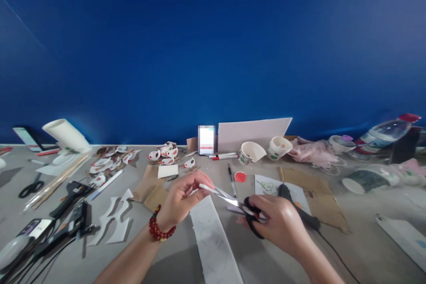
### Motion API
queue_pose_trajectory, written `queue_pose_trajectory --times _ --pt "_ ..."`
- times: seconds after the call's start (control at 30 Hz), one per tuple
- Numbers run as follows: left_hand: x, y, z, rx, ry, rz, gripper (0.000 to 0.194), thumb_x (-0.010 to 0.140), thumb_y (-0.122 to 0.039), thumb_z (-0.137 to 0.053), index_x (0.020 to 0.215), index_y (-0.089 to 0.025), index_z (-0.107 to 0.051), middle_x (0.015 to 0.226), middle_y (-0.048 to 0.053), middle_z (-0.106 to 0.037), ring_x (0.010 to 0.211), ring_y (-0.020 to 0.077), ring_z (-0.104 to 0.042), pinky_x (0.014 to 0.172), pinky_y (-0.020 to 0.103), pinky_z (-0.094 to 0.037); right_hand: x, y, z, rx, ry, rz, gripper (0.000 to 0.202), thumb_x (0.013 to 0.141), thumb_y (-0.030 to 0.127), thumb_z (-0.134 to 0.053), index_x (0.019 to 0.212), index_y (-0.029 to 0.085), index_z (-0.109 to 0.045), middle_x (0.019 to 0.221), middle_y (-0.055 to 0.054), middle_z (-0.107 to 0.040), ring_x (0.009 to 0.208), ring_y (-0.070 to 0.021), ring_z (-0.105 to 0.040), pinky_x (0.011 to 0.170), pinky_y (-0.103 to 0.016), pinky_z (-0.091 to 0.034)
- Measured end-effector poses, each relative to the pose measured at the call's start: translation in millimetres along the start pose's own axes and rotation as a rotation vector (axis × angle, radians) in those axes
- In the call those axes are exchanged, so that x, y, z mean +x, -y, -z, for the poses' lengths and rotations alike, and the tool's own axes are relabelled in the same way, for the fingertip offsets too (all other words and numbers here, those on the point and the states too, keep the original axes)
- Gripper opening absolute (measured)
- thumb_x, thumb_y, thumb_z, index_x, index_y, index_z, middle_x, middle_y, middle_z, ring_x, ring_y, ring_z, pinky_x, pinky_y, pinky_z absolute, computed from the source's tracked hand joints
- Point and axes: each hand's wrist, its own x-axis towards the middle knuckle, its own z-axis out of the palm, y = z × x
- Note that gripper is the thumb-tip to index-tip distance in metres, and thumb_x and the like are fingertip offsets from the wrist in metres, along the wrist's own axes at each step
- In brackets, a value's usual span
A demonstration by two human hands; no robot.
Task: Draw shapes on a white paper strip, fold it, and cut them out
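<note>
A small white piece [207,188], thin and seen nearly edge-on, is pinched between the thumb and fingers of my left hand [185,195]. My right hand [274,219] grips a pair of black-handled scissors [234,203], its fingers in the loops. The blades point left and touch or nearly touch the white piece; I cannot tell whether they are cutting into it. Below both hands lies a long white strip [216,242] with faint curved outlines drawn on it. White cut-out shapes [115,217] lie to the left of my left forearm.
Glue guns [71,226] with cords lie at the left, near painted white bird shapes [168,153]. Behind my hands are a pen [232,179], a lit phone [206,140] and paper cups [252,152]. Another glue gun [296,206] rests on cardboard right of centre; a bottle [382,135] leans far right.
</note>
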Motion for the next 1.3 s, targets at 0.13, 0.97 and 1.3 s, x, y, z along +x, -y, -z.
queue_pose_trajectory --times 0.13,0.97,1.3 --pt "-0.2 0.6 0.8 0.011 0.004 0.013 0.008 0.092 -0.019 -0.060 0.091 -0.017 -0.068 0.090 0.007 -0.064 0.089 0.0200 -0.061 0.081 0.032 -0.045 1.4 -0.3 -0.1 -0.026 -0.007 0.031 0.021 0.077 0.035 -0.066 0.065 0.021 -0.056 0.058 0.001 -0.060 0.051 -0.0139 -0.054 0.052 -0.024 -0.031" --pt "-2.8 -2.5 -3.1 -0.027 -0.002 0.047 0.009 0.091 -0.022 -0.062 0.087 -0.017 -0.067 0.086 0.007 -0.065 0.084 0.0198 -0.059 0.074 0.030 -0.043 3.3 -0.2 -0.8 -0.091 -0.051 0.060 0.026 0.079 0.036 -0.068 0.062 0.021 -0.055 0.056 0.002 -0.060 0.051 -0.0136 -0.056 0.051 -0.025 -0.028" --pt "-3.0 0.8 -2.5 -0.091 0.004 0.013 0.006 0.090 -0.018 -0.063 0.090 -0.019 -0.069 0.090 0.008 -0.066 0.088 0.0204 -0.061 0.077 0.031 -0.046 3.5 -4.4 -2.2 -0.070 -0.131 0.107 0.028 0.082 0.036 -0.066 0.062 0.020 -0.055 0.054 0.002 -0.058 0.048 -0.0123 -0.053 0.050 -0.024 -0.029"
